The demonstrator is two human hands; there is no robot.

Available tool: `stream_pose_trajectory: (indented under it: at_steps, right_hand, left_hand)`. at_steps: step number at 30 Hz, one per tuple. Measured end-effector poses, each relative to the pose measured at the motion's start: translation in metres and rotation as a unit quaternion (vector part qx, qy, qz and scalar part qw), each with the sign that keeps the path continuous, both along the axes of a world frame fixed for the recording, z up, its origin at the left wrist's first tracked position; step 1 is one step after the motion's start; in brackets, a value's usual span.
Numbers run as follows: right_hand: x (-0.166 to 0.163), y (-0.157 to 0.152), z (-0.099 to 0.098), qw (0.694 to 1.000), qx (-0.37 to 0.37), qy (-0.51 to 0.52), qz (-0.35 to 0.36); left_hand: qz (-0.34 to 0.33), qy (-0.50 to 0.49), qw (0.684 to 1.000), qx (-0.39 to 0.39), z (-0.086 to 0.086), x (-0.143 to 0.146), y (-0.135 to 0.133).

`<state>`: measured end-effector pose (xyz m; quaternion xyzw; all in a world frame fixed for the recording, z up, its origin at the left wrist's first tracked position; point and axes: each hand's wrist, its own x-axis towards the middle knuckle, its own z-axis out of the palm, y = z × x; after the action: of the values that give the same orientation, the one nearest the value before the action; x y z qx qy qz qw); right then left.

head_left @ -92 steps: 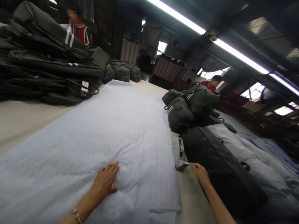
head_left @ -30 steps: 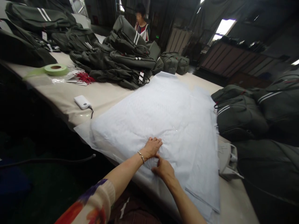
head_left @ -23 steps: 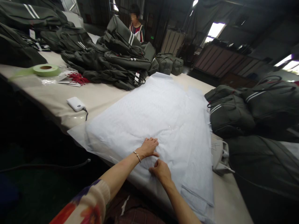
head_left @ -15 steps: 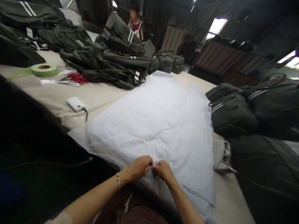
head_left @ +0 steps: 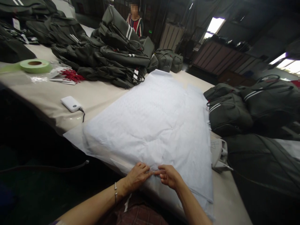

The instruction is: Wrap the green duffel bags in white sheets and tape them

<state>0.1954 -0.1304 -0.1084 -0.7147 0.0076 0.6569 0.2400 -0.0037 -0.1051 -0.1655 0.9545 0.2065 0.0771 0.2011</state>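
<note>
A stack of thin white sheets (head_left: 150, 122), wrinkled and slightly see-through at the left corner, spreads over the table before me. At its near edge rests my left hand (head_left: 138, 176), palm down and fingers stretched over the sheets. Just to the right is my right hand (head_left: 169, 176), its index finger pointing left and the other fingers loosely bent. The fingertips of both hands nearly meet at the edge. I see nothing held in either hand; whether a sheet's rim lies under the fingers cannot be made out.
Dark green bags (head_left: 119, 53) are heaped at the back left, and more bags (head_left: 232, 109) stand on the right. On the table (head_left: 47, 93) lie a green tape roll (head_left: 43, 67), red-stringed tags (head_left: 67, 76) and a white power bank (head_left: 71, 103). A grey device (head_left: 220, 156) sits right. A person (head_left: 135, 23) stands behind.
Both hands have loosened from a closed pinch at the sheets' near edge. The left now lies flatter, and the right has its index finger extended. The view has shifted slightly.
</note>
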Motion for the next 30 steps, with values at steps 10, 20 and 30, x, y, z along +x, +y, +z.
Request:
stream_pose_trajectory:
  at_steps: [10, 20, 30]
  right_hand:
    - [0.005, -0.043, 0.002, 0.945, 0.114, -0.003, -0.306]
    - [-0.006, -0.04, 0.006, 0.958, 0.142, 0.087, -0.233]
    - [0.042, -0.041, 0.0, 0.922, 0.036, 0.183, -0.338]
  left_hand:
    - [0.018, -0.018, 0.999, 0.021, 0.003, 0.005, -0.004]
    - [0.026, -0.054, 0.991, -0.122, 0.025, -0.014, 0.022]
    - [0.115, 0.019, 0.992, -0.051, 0.034, 0.019, 0.103]
